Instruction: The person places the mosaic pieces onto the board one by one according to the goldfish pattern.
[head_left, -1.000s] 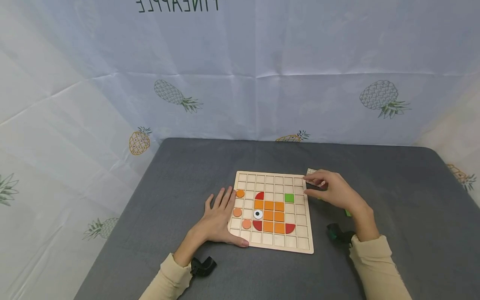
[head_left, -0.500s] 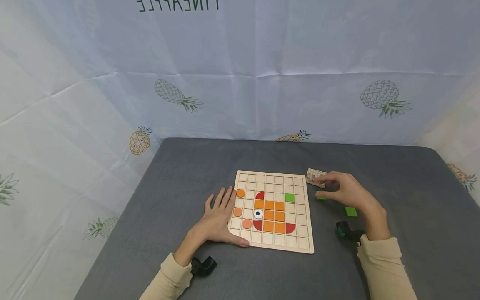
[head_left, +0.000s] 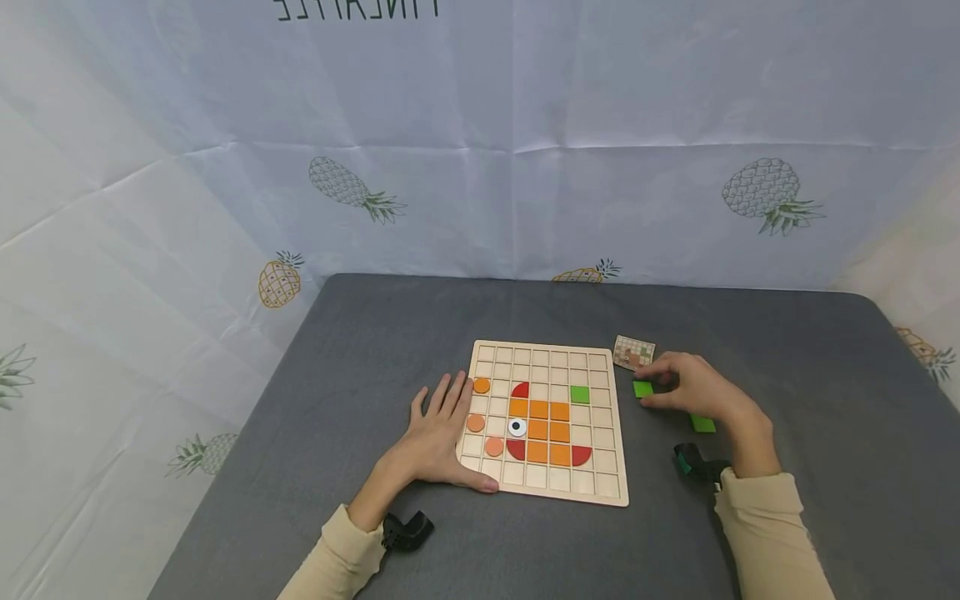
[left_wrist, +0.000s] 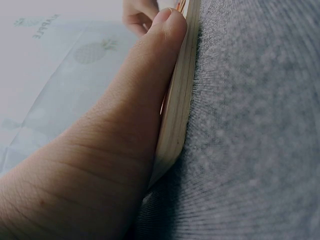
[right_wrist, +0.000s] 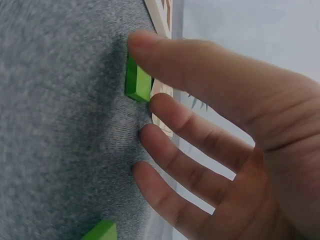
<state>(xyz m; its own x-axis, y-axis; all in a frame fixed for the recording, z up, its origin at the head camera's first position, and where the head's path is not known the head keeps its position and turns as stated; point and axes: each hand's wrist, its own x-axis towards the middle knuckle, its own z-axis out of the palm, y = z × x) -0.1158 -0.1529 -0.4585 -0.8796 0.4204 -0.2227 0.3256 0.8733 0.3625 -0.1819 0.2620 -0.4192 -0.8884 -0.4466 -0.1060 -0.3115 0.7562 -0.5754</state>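
Observation:
A square wooden grid board (head_left: pixel 600 492) lies on the table. My left hand (head_left: pixel 431 442) rests along its left side, fingers spread, with the thumb (left_wrist: pixel 165 30) over the near edge. Orange squares (head_left: pixel 537 430), red quarter-round pieces (head_left: pixel 581 456), orange discs (head_left: pixel 476 423), a white eye disc (head_left: pixel 517 427) and a green square (head_left: pixel 580 395) sit in its cells. To the right of the board, my right hand (head_left: pixel 693 387) is at a loose green square tile (head_left: pixel 642 389). Its thumb and index finger stand on either side of the tile, the thumb partly covering it in the right wrist view.
A small pattern card (head_left: pixel 632 352) lies beyond the loose tile, by the board's upper right corner. Another green tile (head_left: pixel 702 424) lies under the right wrist's edge. Grey cloth (head_left: pixel 390 333) covers the table, and a pineapple-print curtain (head_left: pixel 510 208) hangs behind.
My right hand has moved right from the board's upper right edge to the loose green tile, uncovering the pattern card. The left hand stays in place.

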